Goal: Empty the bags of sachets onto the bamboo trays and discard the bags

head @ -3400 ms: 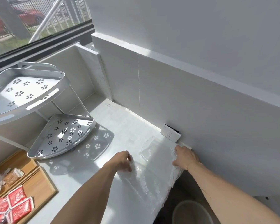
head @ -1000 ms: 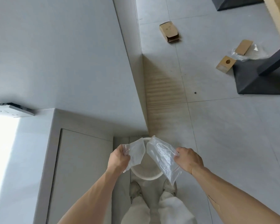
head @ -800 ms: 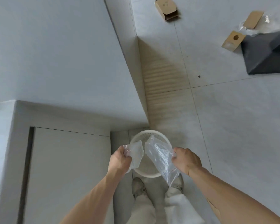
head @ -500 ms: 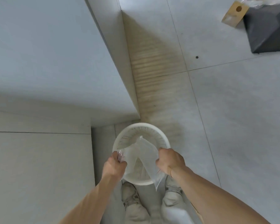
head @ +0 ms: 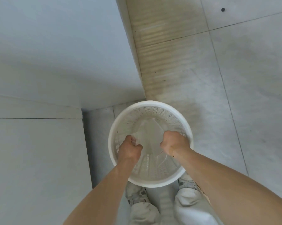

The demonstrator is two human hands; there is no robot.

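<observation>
Both hands are inside the rim of the white perforated bin (head: 150, 104): the left hand (head: 130, 149) and right hand (head: 174, 143) are each clenched on clear plastic bags (head: 150, 135). The bags hang over the bin's interior, evidently held there so they drop inside when released. The bin stands on the tiled floor (head: 234, 78) just beyond the person's shoes (head: 136, 194).

Illumination was soft, even daylight with no hard glare. The white cabinet front (head: 39, 159) and wall (head: 55, 38) read cool and slightly bluish. A warm, striped patch of light lay on the tiled floor (head: 161, 46) along the wall base, its bands smeared by motion blur. Shadows were faint; only a dim recess beside the white perforated basket (head: 150, 104) appeared darker. Wide-angle distortion bent the tile joints and stretched both forearms toward the lower corners. Overall sharpness was moderate, with fine detail soft.
</observation>
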